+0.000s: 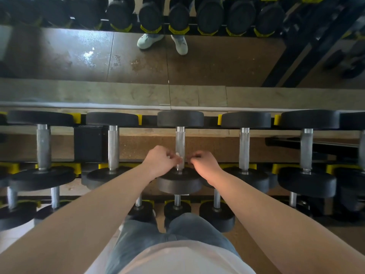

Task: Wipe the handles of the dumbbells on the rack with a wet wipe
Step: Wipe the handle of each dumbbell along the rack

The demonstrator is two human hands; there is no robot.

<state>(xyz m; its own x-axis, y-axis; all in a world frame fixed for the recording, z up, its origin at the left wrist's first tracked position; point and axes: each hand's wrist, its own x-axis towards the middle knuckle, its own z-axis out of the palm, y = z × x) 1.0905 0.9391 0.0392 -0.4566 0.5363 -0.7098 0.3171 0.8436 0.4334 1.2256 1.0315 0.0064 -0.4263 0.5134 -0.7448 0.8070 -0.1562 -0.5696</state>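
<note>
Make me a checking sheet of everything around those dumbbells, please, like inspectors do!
Surface: black metal rack with yellow cradles, brown floor beneath.
Job's things: middle black-ended dumbbell with silver knurled handle, one of a row, sits between the hands; small white wet wipe peeks out at its handle.
Clutter: nothing seen.
Hands: left hand pinches the wipe against the handle; right hand curled beside the handle, grip unclear.
Cables: nothing seen.
Surroundings: wall mirror reflecting dumbbells and pale shoes; smaller dumbbells on lower tier.
</note>
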